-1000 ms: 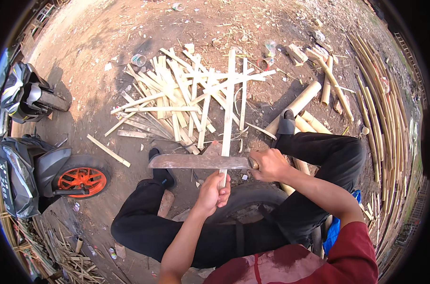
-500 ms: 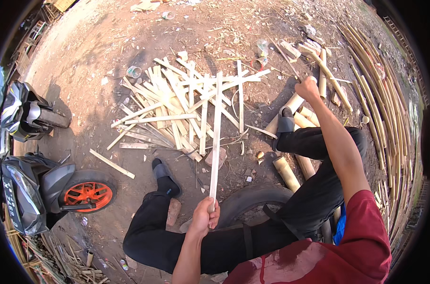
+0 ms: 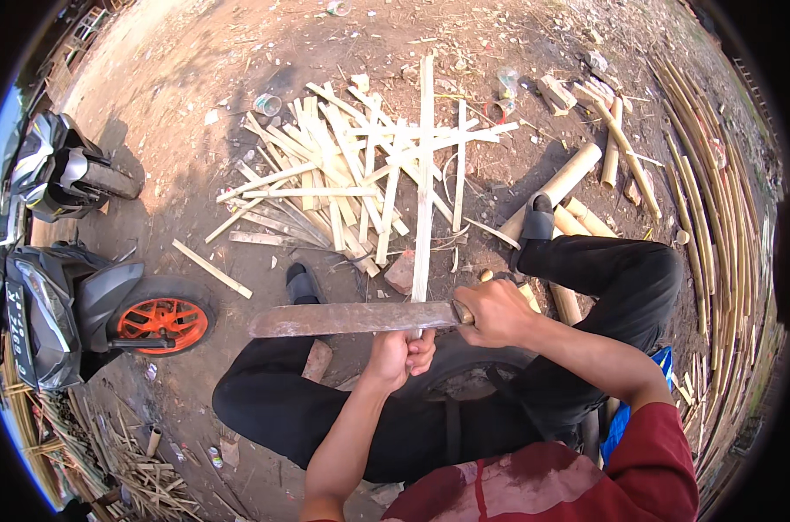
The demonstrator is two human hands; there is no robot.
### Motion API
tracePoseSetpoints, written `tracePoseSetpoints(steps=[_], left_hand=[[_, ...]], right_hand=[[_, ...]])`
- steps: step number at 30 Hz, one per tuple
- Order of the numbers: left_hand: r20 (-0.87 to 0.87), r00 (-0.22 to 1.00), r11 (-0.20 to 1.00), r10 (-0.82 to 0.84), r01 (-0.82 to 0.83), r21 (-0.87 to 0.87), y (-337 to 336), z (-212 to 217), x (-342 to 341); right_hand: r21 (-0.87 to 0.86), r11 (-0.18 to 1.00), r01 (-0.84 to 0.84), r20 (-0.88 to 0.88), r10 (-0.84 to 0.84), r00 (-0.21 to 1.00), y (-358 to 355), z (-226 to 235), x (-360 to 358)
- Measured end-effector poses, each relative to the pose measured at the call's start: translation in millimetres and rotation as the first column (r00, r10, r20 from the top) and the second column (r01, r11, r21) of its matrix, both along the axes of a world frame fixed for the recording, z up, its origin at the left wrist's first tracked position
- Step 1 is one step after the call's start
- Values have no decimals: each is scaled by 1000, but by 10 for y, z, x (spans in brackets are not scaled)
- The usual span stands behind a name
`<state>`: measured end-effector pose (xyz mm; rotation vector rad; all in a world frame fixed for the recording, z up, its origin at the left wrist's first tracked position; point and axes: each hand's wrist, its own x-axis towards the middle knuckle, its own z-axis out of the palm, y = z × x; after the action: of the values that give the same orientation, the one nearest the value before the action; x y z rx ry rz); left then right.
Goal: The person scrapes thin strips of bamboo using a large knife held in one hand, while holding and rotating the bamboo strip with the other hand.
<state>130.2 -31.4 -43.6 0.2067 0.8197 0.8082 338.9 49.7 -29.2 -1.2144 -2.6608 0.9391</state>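
My left hand (image 3: 397, 358) is closed around the lower end of a long pale bamboo strip (image 3: 425, 191), which points away from me over the ground. My right hand (image 3: 492, 315) grips the wooden handle of a machete (image 3: 351, 318). Its broad, rust-brown blade lies crosswise over the strip, just above my left fingers, with the tip toward the left. Whether the edge touches the strip or bites into it, I cannot tell. Beyond, a loose pile of split bamboo strips (image 3: 325, 165) covers the ground.
Below my hands lies an old tire (image 3: 451, 370) between my legs. Cut bamboo sections (image 3: 569, 178) rest by my right foot. Long bamboo poles (image 3: 717, 226) run along the right. Two motorbikes stand at left, the nearer with an orange wheel (image 3: 164, 315). A brick piece (image 3: 401, 271) sits near the pile.
My right hand has swung in from the far right, bringing the machete across the strip. My left hand and the strip have shifted slightly up and to the right in view.
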Motion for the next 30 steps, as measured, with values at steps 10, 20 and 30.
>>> tracePoseSetpoints(steps=[10, 20, 30], left_hand=[[281, 931, 954, -231, 274, -122, -371, 81, 64], [147, 989, 992, -23, 41, -117, 35, 85, 116], [226, 974, 986, -5, 43, -162, -101, 221, 75]], right_hand=[[399, 599, 694, 37, -767, 640, 2218, -391, 1412], [-121, 989, 79, -75, -88, 993, -34, 225, 340], [231, 969, 91, 179, -134, 975, 763, -236, 596]])
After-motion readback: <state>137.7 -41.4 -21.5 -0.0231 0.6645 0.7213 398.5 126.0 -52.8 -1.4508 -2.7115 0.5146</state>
